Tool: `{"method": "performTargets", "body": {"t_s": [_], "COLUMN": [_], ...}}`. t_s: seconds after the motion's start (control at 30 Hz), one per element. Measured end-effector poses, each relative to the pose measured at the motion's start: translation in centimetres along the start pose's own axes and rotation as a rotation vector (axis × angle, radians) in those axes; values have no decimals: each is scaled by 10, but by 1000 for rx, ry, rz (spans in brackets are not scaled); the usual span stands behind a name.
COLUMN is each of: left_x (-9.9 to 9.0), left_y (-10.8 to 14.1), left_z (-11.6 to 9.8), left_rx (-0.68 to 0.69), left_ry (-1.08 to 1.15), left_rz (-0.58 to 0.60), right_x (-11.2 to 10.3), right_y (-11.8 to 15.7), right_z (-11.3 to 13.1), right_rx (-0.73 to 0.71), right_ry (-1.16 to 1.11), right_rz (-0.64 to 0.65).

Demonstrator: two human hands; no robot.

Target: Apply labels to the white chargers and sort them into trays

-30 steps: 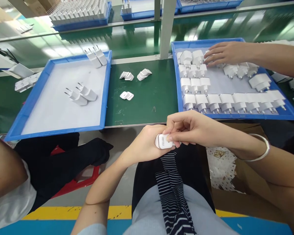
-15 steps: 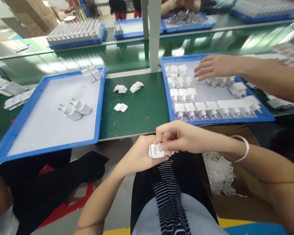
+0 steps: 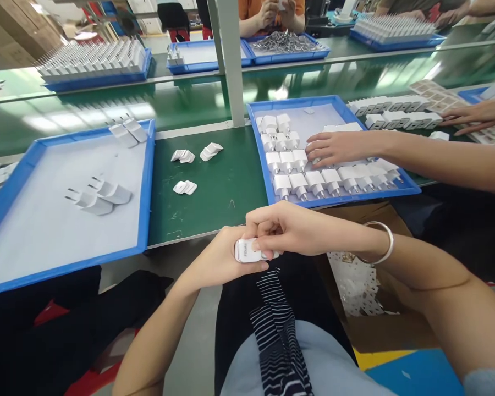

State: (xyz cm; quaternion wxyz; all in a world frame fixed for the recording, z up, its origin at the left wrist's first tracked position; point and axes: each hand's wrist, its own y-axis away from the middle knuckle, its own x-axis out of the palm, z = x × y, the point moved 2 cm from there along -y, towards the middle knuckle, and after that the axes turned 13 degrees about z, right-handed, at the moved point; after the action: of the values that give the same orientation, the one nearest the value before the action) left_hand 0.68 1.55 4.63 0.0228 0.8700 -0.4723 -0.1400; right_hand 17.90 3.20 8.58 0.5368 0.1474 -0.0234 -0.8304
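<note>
In front of my lap, my left hand [image 3: 218, 258] is closed around a white plug charger [image 3: 244, 251] whose rounded end face carries small grey lettering. My right hand [image 3: 286, 225] is curled over the same charger, with its thumb pressed on that face. The charger's far end is mostly hidden by my fingers. On the green bench beyond lie small stacks of white cover plates: a back left stack [image 3: 183, 156], a back right stack [image 3: 211, 150] and a front stack [image 3: 185, 187].
At left, a blue tray [image 3: 145, 220] holds several white chargers with pins. A second blue tray [image 3: 259, 137] at right has rows of chargers, with a co-worker's hand [image 3: 334, 147] reaching in. A metal post [image 3: 231, 66] rises behind. A cardboard box [image 3: 391, 330] stands below.
The view has shifted, so the trays sit further left. Both my hands stay on the charger with the thumb pressing. The co-worker's hand has moved lower into the right tray.
</note>
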Motion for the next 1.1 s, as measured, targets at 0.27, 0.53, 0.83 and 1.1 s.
{"method": "performTargets", "body": {"t_s": [0.27,0.53,0.83,1.1], "left_x": [2,2,4,6], "left_y": [-3,-4,-1,2], "left_z": [0,3,6,6], "left_rx": [56,93,73,99], "left_ry": [46,87,44,3], "left_rz": [8,39,-20,-38], "right_x": [3,5,6,9], "right_y": [4,4,-1,0], "right_z": [0,-2,-6,-4], "right_rx": [50,89,80,90], "right_ry": [-2,30,15,14], "right_rz": [-53,-45,-75,-71]}}
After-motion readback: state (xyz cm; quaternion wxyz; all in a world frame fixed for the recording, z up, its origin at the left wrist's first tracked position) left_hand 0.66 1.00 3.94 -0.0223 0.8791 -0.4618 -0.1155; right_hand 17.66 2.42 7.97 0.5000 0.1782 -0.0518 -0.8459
